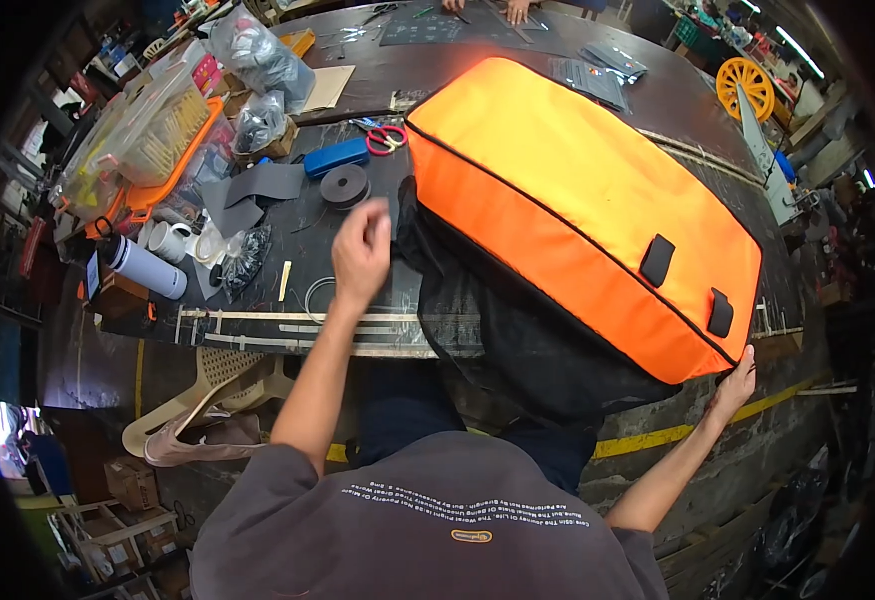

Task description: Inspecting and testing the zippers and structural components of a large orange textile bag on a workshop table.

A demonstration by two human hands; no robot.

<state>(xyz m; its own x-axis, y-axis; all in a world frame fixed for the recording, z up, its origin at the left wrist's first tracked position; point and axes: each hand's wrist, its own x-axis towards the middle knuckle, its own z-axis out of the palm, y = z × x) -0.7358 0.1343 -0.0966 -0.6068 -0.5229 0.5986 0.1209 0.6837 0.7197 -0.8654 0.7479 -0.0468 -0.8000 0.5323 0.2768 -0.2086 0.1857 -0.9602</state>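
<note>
plainly, the orange bag [578, 215] overhangs the bench [698, 80] at its near side, long axis far left to near right; the right hand [742, 376] grips the near right corner; the left hand [363, 250] curls apart, leftward, closure unclear.

Orange bag [583, 175] of smooth cloth

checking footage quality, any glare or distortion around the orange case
Head view: the orange case looks bright yellowish on top, a reddish glow tinting the table beyond it; the table's near edge bows, fisheye-style; the corners go black.
</note>
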